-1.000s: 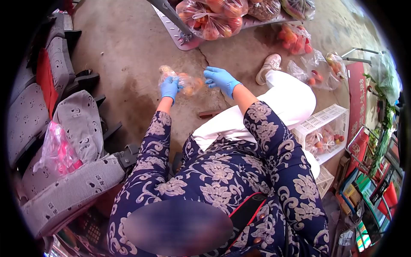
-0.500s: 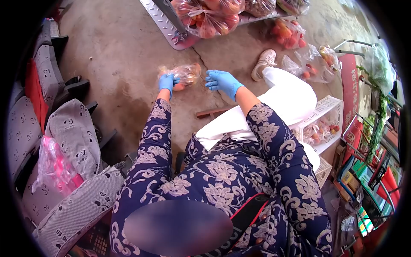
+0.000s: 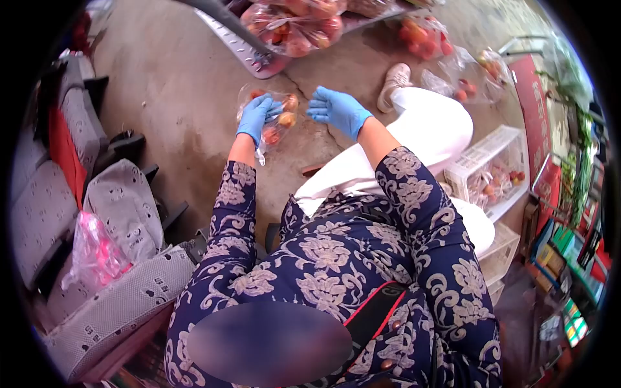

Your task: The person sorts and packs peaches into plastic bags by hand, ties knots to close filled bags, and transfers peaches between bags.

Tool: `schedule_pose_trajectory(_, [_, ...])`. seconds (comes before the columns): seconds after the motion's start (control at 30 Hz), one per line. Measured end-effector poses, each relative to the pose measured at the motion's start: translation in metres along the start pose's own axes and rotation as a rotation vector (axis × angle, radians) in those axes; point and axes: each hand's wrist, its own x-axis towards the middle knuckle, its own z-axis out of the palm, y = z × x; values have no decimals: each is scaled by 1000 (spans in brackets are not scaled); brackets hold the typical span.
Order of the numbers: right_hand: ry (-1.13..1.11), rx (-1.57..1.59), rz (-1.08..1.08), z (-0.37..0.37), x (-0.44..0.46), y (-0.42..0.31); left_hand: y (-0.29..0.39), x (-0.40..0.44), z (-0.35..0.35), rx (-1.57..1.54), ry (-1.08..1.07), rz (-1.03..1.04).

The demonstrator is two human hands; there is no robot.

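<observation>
My left hand point(image 3: 257, 118), in a blue glove, is closed on a small clear plastic bag of fruit point(image 3: 287, 119). The bag hangs over the concrete floor, and round red and yellow-orange fruits show through it; I cannot tell their exact kind. A knotted or gathered end of the plastic sticks out below my wrist. To the right of the bag, my right hand point(image 3: 339, 112), also gloved in blue, has its fingers stretched towards it. Nothing is in that hand, and a gap separates it from the bag.
A metal platform point(image 3: 226, 35) at the top carries big bags of red fruit point(image 3: 297, 29). More bagged fruit point(image 3: 424, 37) lies on the floor at upper right. White crates point(image 3: 485, 161) stand beside my leg. Grey patterned seats point(image 3: 123, 200) line the left, one with a pink bag point(image 3: 97, 252).
My left hand has turned over the bag, which now hangs lower, with its fruits spread vertically beside the fingers. My right hand has risen slightly and stays open.
</observation>
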Motion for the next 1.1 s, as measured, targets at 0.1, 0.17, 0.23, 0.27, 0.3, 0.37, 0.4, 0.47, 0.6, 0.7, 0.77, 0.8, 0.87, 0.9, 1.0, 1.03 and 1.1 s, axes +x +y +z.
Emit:
schedule_pose_trajectory(0.1, [-46,146,-99,-6,-43,-36,35,-32,61,24,-219,159])
schedule_pose_trajectory(0.17, [-86,216,-245,-23,-80,-58,61,-51,118,59,-421,269])
schedule_pose_trajectory(0.23, [-32,237,-463,-51,-113,-70,75,-65,175,138,-507,353])
schedule_pose_trajectory(0.27, [13,249,-559,-77,-140,-82,83,-77,219,163,-544,401])
schedule_pose_trajectory(0.3, [68,256,-660,-85,-177,-90,89,-85,248,164,-637,414])
schedule_pose_trajectory(0.37, [310,202,-792,-110,-256,-97,94,-112,318,195,-785,394])
schedule_pose_trajectory(0.4, [348,222,-921,-129,-282,-89,93,-127,351,212,-894,388])
schedule_pose_trajectory(0.47, [526,217,-1084,-160,-344,-71,82,-163,420,261,-1073,334])
schedule_pose_trajectory(0.6, [650,542,-1350,-269,-364,-23,3,-172,545,473,-1264,384])
schedule_pose_trajectory(0.7, [827,935,-1532,-310,-408,39,-79,-220,608,602,-1405,267])
schedule_pose_trajectory(0.77, [955,873,-1537,-320,-372,29,-84,-176,619,603,-1441,191])
schedule_pose_trajectory(0.8, [1003,895,-1532,-334,-376,43,-105,-183,626,630,-1477,191])
schedule_pose_trajectory(0.87, [1111,890,-1540,-353,-386,69,-142,-202,635,647,-1479,203])
schedule_pose_trajectory(0.9, [1128,904,-1534,-360,-387,79,-156,-208,637,647,-1490,212])
schedule_pose_trajectory(1.0, [1097,924,-1551,-365,-385,72,-148,-210,642,649,-1464,202])
schedule_pose_trajectory(1.03, [1025,951,-1565,-369,-385,76,-151,-210,643,641,-1449,154])
schedule_pose_trajectory(1.1, [884,986,-1592,-377,-389,86,-154,-208,644,641,-1469,107])
